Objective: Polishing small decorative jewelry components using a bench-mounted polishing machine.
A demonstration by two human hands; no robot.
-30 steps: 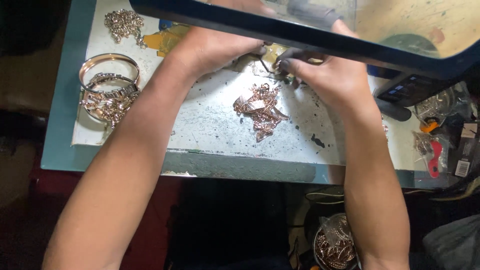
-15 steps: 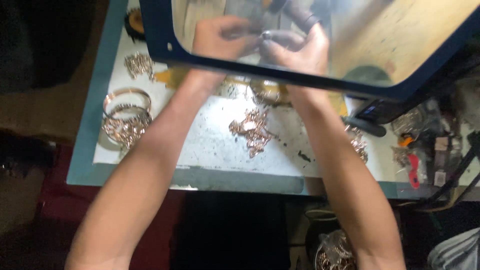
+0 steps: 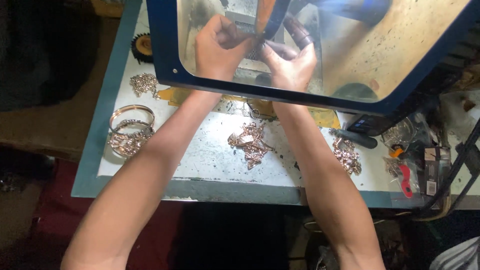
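Small piece [image 3: 260, 40] pinched between both hands' grips.

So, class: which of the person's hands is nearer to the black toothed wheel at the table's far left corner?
Left. The left hand is behind the blue-framed shield, just right of the toothed wheel; the right hand lies further right, beyond the left.

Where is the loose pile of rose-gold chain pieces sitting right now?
In the head view the pile of chain pieces lies mid-table on the white work surface, between the person's forearms, just below the blue-framed clear shield.
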